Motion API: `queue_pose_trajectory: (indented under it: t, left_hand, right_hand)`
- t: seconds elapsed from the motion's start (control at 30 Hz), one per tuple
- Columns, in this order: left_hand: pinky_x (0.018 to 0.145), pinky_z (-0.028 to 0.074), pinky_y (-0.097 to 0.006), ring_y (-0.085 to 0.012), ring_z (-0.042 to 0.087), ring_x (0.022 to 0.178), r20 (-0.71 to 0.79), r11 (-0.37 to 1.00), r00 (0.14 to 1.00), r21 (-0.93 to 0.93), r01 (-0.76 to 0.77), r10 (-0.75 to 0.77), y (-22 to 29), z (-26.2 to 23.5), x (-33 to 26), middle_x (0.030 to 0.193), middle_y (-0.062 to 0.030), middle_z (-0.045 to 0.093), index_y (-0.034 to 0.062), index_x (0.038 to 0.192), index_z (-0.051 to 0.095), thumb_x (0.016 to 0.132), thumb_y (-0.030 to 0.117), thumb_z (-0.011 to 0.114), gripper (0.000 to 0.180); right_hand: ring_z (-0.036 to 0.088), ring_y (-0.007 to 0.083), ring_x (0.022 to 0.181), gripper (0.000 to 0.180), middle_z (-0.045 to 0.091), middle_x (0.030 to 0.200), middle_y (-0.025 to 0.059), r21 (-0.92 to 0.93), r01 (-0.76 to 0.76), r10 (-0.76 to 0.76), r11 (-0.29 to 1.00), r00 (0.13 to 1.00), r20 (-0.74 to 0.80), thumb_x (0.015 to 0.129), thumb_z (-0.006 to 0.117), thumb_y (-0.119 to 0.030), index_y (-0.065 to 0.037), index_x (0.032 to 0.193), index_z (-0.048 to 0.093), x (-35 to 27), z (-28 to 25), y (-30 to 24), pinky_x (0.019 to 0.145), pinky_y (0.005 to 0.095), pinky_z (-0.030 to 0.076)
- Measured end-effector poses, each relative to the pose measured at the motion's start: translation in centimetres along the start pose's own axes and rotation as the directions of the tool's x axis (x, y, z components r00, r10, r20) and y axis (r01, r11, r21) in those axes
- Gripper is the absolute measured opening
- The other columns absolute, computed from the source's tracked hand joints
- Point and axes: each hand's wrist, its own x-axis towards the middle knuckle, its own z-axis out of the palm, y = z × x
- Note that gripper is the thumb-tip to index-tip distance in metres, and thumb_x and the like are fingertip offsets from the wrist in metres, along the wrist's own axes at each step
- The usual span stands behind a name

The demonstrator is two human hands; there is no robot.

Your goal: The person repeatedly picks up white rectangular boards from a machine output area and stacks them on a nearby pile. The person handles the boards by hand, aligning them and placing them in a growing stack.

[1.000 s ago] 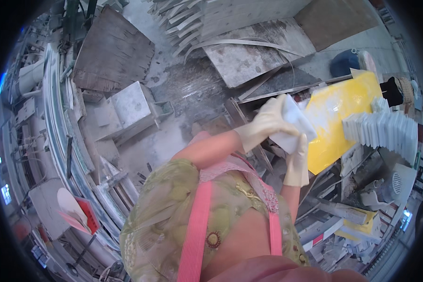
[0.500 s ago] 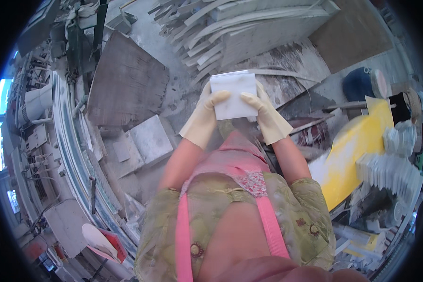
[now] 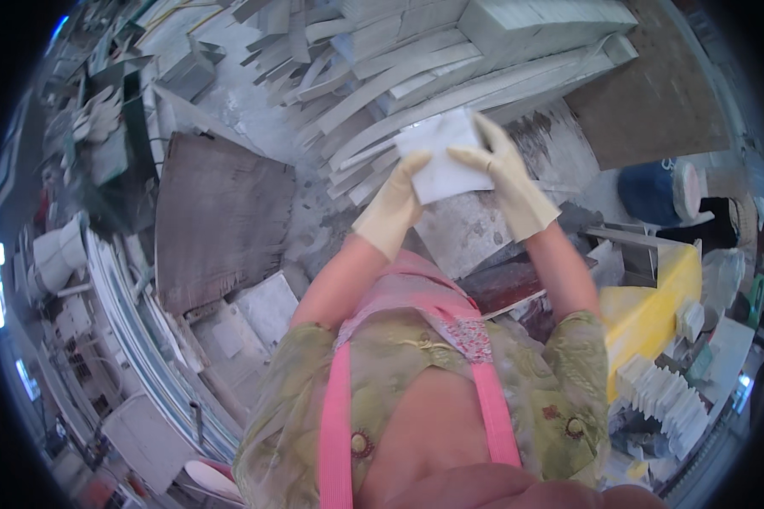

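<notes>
White tile (image 3: 444, 157) between both gloved hands — left grip (image 3: 396, 204), right grip (image 3: 502, 174) clasping its edges.

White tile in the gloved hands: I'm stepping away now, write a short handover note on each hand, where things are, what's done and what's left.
Left hand: gloved, gripping the white tile at its lower left edge.
Right hand: gloved, fingers across the tile's right side.
The tile is held up in the air at chest height, above the heap of long pale stone strips. A row of similar white tiles stands on edge by the yellow block, lower right.
Done: tile is in hand. Left: it is not yet set down anywhere.
</notes>
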Motion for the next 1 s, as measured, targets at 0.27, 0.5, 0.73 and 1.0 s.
queue_pose_trajectory:
  t: [0.27,0.5,0.73,1.0]
  left_hand:
    - [0.119,0.038,-0.041,-0.0273,0.049,0.140,0.264,0.970,0.958,0.237,0.050,-0.114,6.6,3.3,15.2,0.152,-0.0149,0.049,0.0006,0.154,0.036,0.103,0.066,0.042,0.083]
    - [0.093,0.053,-0.038,-0.0287,0.069,0.102,0.024,0.751,0.974,0.641,0.159,-0.227,11.8,2.1,20.9,0.117,-0.0220,0.065,-0.0064,0.126,0.054,0.106,0.061,0.028,0.075]
    - [0.091,0.054,-0.038,-0.0287,0.070,0.100,-0.053,0.853,0.944,0.415,0.317,-0.325,10.3,-0.9,20.7,0.114,-0.0225,0.067,-0.0070,0.124,0.055,0.106,0.061,0.028,0.075]
    - [0.089,0.055,-0.038,-0.0287,0.071,0.098,-0.088,0.827,0.912,0.394,0.400,-0.400,10.7,-0.6,22.6,0.111,-0.0229,0.068,-0.0076,0.122,0.057,0.107,0.061,0.029,0.075]
  right_hand:
    - [0.054,0.0313,0.136,0.106,0.057,0.144,0.0249,-0.709,0.083,-0.189,0.701,0.979,-0.073,0.069,0.089,-0.038,0.006,0.152,0.042,15.4,-2.9,-8.0,0.112,0.0386,0.043]
    - [0.067,0.0430,0.109,0.114,0.067,0.121,0.0291,-0.935,0.065,-0.320,0.350,0.946,-0.054,0.056,0.088,-0.059,0.004,0.143,0.049,24.3,-2.9,-7.5,0.091,0.0453,0.055]
    - [0.067,0.0433,0.107,0.112,0.067,0.119,0.0269,-0.983,0.053,-0.274,0.176,0.962,0.003,0.054,0.091,-0.057,-0.002,0.142,0.048,26.3,-3.4,-4.3,0.090,0.0467,0.055]
    - [0.067,0.0425,0.104,0.114,0.066,0.122,0.0249,-0.979,-0.010,-0.315,0.202,0.946,-0.074,0.055,0.091,-0.053,-0.003,0.146,0.045,25.0,-2.4,-3.5,0.089,0.0466,0.055]
